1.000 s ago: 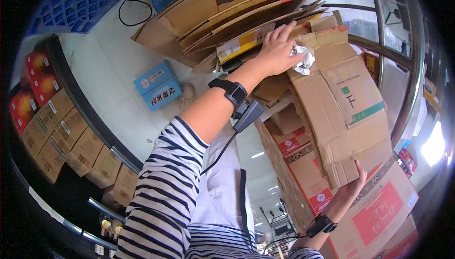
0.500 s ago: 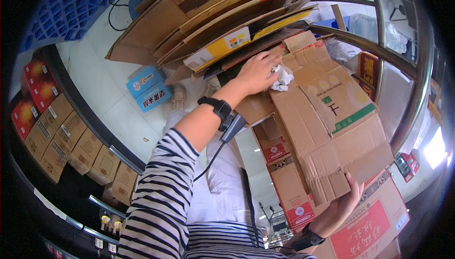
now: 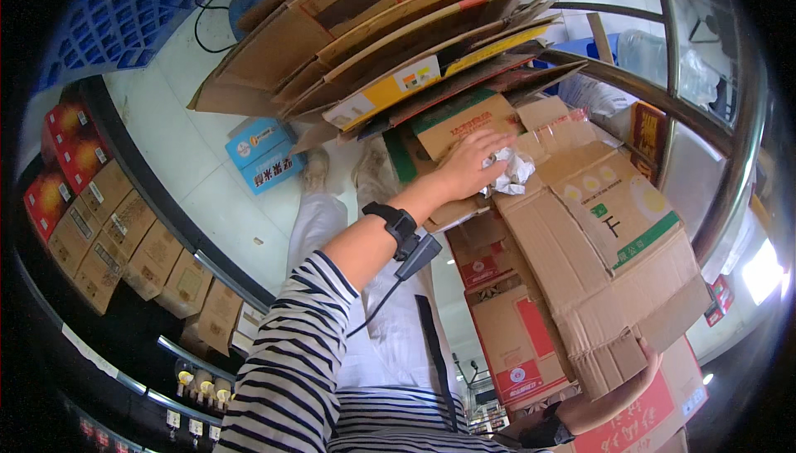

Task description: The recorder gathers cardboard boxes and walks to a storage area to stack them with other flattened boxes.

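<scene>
A flattened brown cardboard box (image 3: 572, 258) with egg pictures and a green stripe lies tilted in front of me on the right. At its far left corner is my left hand (image 3: 474, 167), fingers curled over crumpled white paper (image 3: 517, 174). Whether these fingers also grip the cardboard is hidden. My right hand (image 3: 643, 377) holds the near edge of the box, thumb on top and the other fingers underneath. Just beyond my left hand lies another cardboard piece (image 3: 468, 121) with a green edge.
Folded cardboard sheets (image 3: 356, 63) lean upright ahead. Red-and-brown cartons (image 3: 514, 345) stand beneath the held box. Metal rails (image 3: 734, 134) curve along the right. On the left are shelved cartons (image 3: 133, 225); a blue box (image 3: 261, 155) lies on the floor near my feet.
Both hands, the flattened box and the crumpled paper have shifted toward me and slightly right. More of the green-edged cardboard behind now shows.
</scene>
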